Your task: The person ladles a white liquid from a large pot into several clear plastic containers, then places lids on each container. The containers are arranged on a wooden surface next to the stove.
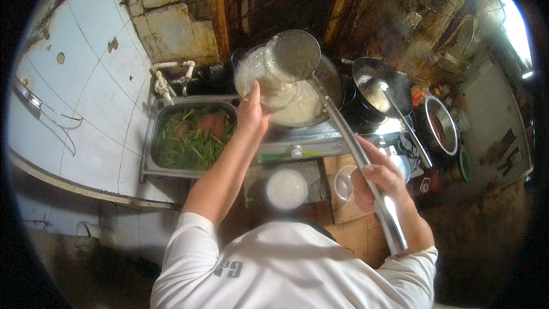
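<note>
My right hand (379,176) is closed around the metal handle of a large round ladle (296,56). The ladle's bowl is tilted at the mouth of a clear bowl or tub (251,71), which holds a pale, thick liquid. My left hand (254,111) grips the near side of that clear container. Beneath both is a wide pan (328,77) with more pale, lumpy liquid (296,111), on a gas stove (317,148). A round container of white contents (287,189) stands in front of the stove.
Leafy greens (188,137) lie in a steel sink (148,154) at the left, under white pipes (163,81). Right of the pan is a dark wok (364,68) with a second ladle (405,124). A steel pot (446,126) stands farther right. A clear cup (343,182) is on a wooden board (334,214).
</note>
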`<action>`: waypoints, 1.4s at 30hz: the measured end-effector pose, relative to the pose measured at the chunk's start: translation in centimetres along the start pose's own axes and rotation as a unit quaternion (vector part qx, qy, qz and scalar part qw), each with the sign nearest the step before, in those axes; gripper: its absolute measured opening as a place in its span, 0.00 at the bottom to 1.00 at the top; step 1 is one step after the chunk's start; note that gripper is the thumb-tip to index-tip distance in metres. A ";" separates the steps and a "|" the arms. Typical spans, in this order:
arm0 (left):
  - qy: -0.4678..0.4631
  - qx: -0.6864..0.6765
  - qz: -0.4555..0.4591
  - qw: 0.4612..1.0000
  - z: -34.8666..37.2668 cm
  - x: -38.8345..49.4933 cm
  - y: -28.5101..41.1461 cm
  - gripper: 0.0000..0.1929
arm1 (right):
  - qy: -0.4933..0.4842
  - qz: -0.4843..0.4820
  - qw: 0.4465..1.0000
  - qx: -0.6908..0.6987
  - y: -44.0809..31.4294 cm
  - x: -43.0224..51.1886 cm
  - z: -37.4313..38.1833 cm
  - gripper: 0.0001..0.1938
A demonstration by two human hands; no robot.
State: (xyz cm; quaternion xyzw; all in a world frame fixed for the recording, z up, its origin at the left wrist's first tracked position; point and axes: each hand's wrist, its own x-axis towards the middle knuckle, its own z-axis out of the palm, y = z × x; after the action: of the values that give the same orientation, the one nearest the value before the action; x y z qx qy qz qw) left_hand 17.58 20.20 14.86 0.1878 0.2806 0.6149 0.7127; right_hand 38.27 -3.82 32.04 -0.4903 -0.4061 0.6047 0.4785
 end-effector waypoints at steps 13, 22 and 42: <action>0.010 -0.023 -0.035 0.999 0.5 -1.1 0.6 0.31 | -0.264 -0.047 0.846 0.461 0.8 4.8 -5.0 0.27; -0.076 -0.006 -0.013 0.997 -1.6 -2.4 3.0 0.35 | 0.081 -0.024 0.990 -0.109 8.1 12.0 -7.0 0.40; -0.026 0.020 -0.017 0.999 -2.3 -1.4 2.9 0.35 | -0.116 0.088 0.910 0.388 3.1 12.7 -9.4 0.06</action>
State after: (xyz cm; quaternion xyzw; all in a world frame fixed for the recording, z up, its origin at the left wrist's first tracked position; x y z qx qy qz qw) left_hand 13.71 19.12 15.09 0.2133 0.2773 0.5921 0.7260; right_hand 46.19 8.17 24.66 -0.2264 -0.1475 0.8067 0.5256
